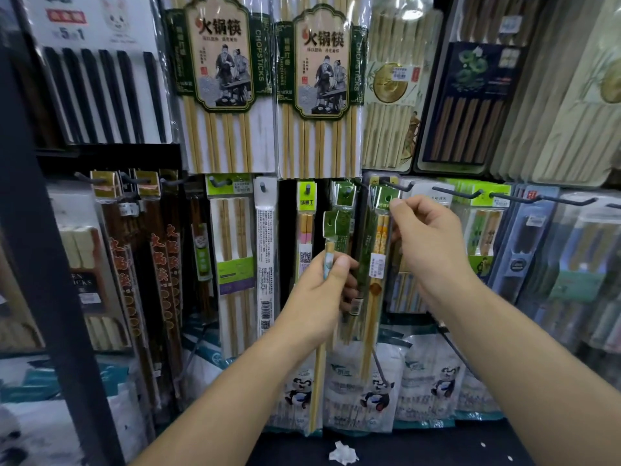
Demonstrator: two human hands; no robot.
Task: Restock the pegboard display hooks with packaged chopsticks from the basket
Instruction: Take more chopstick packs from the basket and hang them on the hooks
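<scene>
1. Overhead, well above the fingers, two big hanging packs (221, 62) read "火锅筷" and "CHOPSTICKS".
2. Left hand (319, 290): fingers curled round a bundle of narrow green-headed chopstick packs (336, 227), thumb pressed on the front.
3. Right hand (426, 240): fingertips pinch a single pack (379, 250) by its green header, just under a hook (398, 187).

**Orange-patterned pack** (379, 243): slim clear sleeve with a green header card, a punched hole and a white barcode label at mid-length. It hangs near upright. The right hand (426, 243) pinches its header just below the tip of a dark peg hook (400, 187). Whether the hole has caught the hook cannot be told.

**Pale bamboo pack** (319, 375): clear sleeve with a green header card, upright, just left of the first pack. The left hand (319, 294) grips it at mid-length together with green-backed packs (363, 264).

**Neighbouring hooks** (457, 194): dark, projecting nearward, to the right.
</scene>
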